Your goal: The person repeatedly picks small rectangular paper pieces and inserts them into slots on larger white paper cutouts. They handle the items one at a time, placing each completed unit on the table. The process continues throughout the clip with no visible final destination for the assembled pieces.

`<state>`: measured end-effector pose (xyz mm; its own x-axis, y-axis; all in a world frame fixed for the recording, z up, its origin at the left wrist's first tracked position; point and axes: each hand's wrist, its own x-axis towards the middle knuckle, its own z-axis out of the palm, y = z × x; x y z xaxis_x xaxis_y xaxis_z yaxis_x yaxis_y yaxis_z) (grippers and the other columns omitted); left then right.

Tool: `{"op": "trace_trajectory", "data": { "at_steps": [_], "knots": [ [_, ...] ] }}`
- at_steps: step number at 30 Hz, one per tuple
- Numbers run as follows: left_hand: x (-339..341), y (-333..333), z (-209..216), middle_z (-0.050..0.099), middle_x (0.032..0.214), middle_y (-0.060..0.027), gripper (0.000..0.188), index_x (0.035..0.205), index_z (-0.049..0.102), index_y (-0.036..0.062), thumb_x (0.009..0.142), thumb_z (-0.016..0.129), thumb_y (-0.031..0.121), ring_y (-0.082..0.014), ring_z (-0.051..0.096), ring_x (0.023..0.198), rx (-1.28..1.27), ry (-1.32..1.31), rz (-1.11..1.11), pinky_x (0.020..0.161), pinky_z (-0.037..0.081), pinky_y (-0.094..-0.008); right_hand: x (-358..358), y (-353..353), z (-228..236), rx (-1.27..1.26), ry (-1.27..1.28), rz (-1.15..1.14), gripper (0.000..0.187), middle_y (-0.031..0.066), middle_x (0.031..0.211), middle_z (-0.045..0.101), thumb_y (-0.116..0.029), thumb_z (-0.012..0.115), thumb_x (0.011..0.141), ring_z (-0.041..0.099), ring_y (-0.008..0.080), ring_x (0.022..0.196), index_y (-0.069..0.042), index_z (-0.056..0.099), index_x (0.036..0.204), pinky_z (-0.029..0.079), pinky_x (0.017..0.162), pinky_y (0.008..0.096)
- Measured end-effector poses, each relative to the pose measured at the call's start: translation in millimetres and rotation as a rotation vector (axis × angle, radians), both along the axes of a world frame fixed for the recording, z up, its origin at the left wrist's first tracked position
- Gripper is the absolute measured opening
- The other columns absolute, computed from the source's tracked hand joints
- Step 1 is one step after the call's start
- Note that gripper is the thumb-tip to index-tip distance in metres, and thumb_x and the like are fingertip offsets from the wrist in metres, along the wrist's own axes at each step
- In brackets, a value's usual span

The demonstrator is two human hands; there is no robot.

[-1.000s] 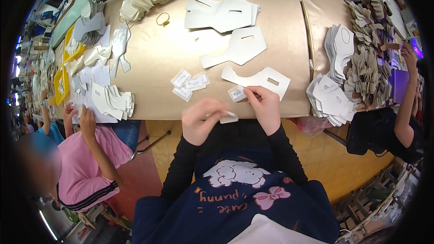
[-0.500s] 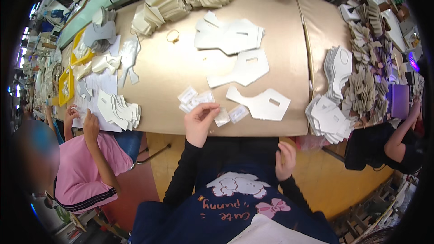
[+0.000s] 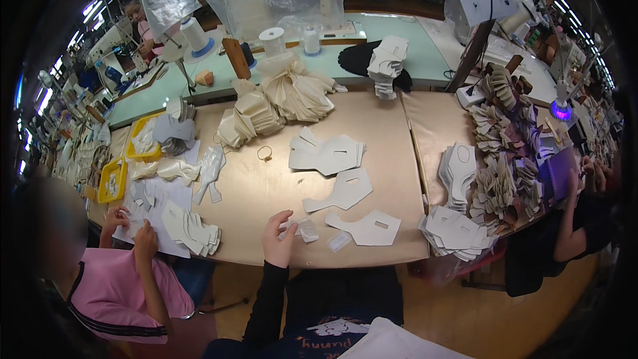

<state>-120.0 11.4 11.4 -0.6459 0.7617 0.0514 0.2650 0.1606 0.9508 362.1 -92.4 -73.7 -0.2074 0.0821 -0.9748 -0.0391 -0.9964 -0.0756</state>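
Observation:
My left hand (image 3: 276, 240) is over the near edge of the table, its thumb and index finger apart beside a few small clear-and-white labels (image 3: 306, 230). Part of that group lies hidden behind the fingers. A single label (image 3: 339, 242) lies a little to the right. Next to it is a flat white cut-out piece (image 3: 369, 229) with a slot and a narrow tail. A similar piece (image 3: 348, 190) rests just beyond, and a small stack of white pieces (image 3: 325, 153) sits farther back. My right hand is out of view.
Cream folded bundles (image 3: 292, 96) stand at the far edge, near a rubber-band-like ring (image 3: 264, 153). More white stacks (image 3: 457, 231) lie at the right. Yellow trays (image 3: 111, 181) are at the left. A pink-sleeved person (image 3: 126, 286) works at left, another person (image 3: 565, 239) at right.
The view has tilted up toward the far side of the table. My left hand has drawn back from the label it was touching, fingers spreading. My right hand has gone out of view.

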Motion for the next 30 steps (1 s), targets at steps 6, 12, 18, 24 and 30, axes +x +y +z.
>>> {"op": "trace_trajectory", "data": {
  "at_steps": [6,12,18,24,30],
  "knots": [
    [-19.6,-9.5,19.5,0.065,0.122,-0.0059,0.030,0.118,0.068,0.0065,0.089,0.069,0.003,-0.0173,0.062,0.108,0.097,0.035,0.042,0.084,0.054,-0.0305,-13.5,14.7,15.3,0.022,0.101,0.160,0.030,0.0084,0.104,0.072,-0.022,0.058,0.098,0.069,0.0212,0.094,0.000,0.066,0.117,0.053,0.083,0.0329],
    [-32.4,-23.6,43.2,0.066,0.121,-0.0061,0.028,0.118,0.068,0.0053,0.090,0.068,0.002,-0.0177,0.062,0.106,0.127,0.056,0.073,0.084,0.054,-0.0303,-15.2,22.4,28.7,0.064,0.155,0.284,0.031,0.0091,0.105,0.072,-0.021,0.060,0.097,0.069,0.0210,0.095,0.001,0.065,0.119,0.053,0.085,0.0327],
    [-34.6,-32.4,51.6,0.069,0.113,-0.0069,0.025,0.115,0.070,0.0037,0.091,0.068,0.003,-0.0173,0.064,0.103,0.159,0.039,0.042,0.084,0.054,-0.0300,-11.0,40.1,40.6,0.083,0.184,0.375,0.034,0.0099,0.107,0.072,-0.020,0.063,0.096,0.069,0.0209,0.097,0.002,0.064,0.122,0.052,0.087,0.0326],
    [-32.9,-38.4,54.2,0.073,0.106,-0.0069,0.019,0.110,0.072,0.0029,0.092,0.069,0.007,-0.0157,0.067,0.098,0.137,0.021,0.012,0.085,0.053,-0.0297,-8.6,63.7,53.4,0.101,0.193,0.451,0.036,0.0106,0.109,0.072,-0.019,0.065,0.095,0.069,0.0207,0.099,0.003,0.063,0.124,0.052,0.089,0.0325],
    [-18.5,-30.9,48.9,0.074,0.104,-0.0075,0.017,0.108,0.073,0.0016,0.094,0.067,0.008,-0.0148,0.069,0.096,0.085,0.019,-0.064,0.086,0.052,-0.0284,9.7,72.2,63.6,0.105,0.191,0.512,0.039,0.0113,0.111,0.072,-0.018,0.068,0.094,0.068,0.0205,0.100,0.003,0.062,0.126,0.051,0.091,0.0324]
  ]
}}
